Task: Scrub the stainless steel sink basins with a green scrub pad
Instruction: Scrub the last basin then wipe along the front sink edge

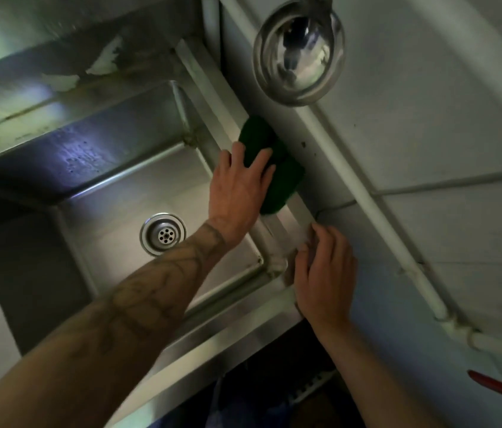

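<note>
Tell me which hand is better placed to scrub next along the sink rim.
Left. The left hand presses the green scrub pad on the sink rim; the right hand holds nothing and rests at the near corner.

Left hand [237, 186] presses scrub pad [286, 183]

Working kitchen, stainless steel sink [138, 180] with drain [163, 233], steel ladle [299, 52] hung on tiled wall [428, 118]
</note>
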Demonstrator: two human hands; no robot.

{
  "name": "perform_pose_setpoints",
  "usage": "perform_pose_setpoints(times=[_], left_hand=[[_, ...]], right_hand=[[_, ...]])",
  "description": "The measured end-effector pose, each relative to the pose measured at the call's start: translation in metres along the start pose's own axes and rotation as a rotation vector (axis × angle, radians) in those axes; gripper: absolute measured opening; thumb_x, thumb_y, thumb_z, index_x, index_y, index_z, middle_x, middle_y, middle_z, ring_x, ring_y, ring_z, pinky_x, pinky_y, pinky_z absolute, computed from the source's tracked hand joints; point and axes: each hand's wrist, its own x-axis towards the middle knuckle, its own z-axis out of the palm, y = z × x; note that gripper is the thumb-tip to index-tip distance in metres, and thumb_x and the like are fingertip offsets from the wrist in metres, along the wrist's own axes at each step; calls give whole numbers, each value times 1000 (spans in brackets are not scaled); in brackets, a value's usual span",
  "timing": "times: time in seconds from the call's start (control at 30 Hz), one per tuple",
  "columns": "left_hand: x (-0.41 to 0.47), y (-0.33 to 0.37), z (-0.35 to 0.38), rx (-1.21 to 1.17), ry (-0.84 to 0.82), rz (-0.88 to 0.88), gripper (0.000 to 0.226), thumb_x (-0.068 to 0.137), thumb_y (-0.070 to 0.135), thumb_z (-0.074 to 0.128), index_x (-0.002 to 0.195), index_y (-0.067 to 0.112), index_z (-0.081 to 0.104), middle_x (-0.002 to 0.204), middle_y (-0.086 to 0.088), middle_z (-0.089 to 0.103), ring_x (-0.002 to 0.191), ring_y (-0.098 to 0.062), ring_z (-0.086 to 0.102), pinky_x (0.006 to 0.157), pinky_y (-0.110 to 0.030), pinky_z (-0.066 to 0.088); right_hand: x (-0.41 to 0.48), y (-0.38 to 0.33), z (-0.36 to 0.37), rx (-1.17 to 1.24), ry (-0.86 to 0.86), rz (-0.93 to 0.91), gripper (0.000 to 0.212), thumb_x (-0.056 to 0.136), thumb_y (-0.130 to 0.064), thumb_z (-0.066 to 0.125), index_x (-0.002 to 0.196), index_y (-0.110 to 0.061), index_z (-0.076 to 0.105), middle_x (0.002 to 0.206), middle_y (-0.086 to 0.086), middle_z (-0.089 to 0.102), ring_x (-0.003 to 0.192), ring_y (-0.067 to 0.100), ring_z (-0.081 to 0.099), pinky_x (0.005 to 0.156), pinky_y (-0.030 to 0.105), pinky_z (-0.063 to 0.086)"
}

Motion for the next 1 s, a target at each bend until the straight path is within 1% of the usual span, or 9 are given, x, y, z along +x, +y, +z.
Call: perform_pose_setpoints(times=[0.07,0.2,0.3,0.5,0.6,0.7,0.8,0.87,1.0], left_hand=[[-15,18,7,-35,22,-100,40,115,41,41,147,20,56,139,-18,51,113,-34,53,96,-45,51],[-72,38,20,-77,-64,161,41,114,44,43,147,22,54,135,-15,53,108,-30,52,91,-44,53],[-77,34,17,-53,-111,227,42,115,46,42,149,24,52,137,-15,52,110,-30,52,94,-44,54],[-85,65,15,-42,-163,19,42,115,47,37,150,27,49,142,-10,47,116,-28,49,98,-44,48],[-113,76,12,-45,-273,281,41,113,47,40,149,30,54,141,-8,52,119,-31,52,101,-48,47],[-116,60,-2,-92,-349,448,45,114,50,39,154,34,50,142,-4,53,124,-28,49,105,-45,44],[-133,38,-15,-219,-304,367,53,114,43,41,165,29,36,154,-2,49,134,-24,48,114,-40,38],[-156,17,-19,-246,-235,249,54,113,39,43,164,24,37,159,-4,46,142,-23,44,120,-40,36],[-206,-25,-20,-184,-279,-48,52,113,47,35,160,24,38,153,-5,48,135,-20,44,113,-34,37]], right_hand=[[-1,0,1,4,-3,5,41,100,-30,52,138,-13,54,137,8,53,121,23,50,97,31,36],[-2,0,-1,47,10,38,41,98,-30,51,133,-9,50,138,14,53,119,27,51,95,35,37],[-10,4,-10,66,5,36,39,100,-32,51,130,-8,50,137,14,53,117,27,51,94,35,38],[-28,22,-31,104,19,91,43,104,-33,47,138,-7,51,139,15,54,124,30,52,102,36,37],[-28,25,-42,88,62,26,43,109,-34,42,141,-7,52,142,14,54,127,29,52,107,34,34],[-25,30,-50,41,55,-61,43,111,-37,38,140,-10,55,145,10,53,128,28,52,106,40,37],[-15,28,-49,54,-58,-196,44,110,-38,41,139,-11,58,147,11,52,129,30,53,106,38,39],[-8,26,-44,42,-157,-292,47,107,-44,44,140,-13,58,149,12,49,134,33,50,108,42,42],[-6,34,-37,49,-191,-308,45,106,-46,50,136,-14,61,148,11,49,129,31,51,103,41,42]])
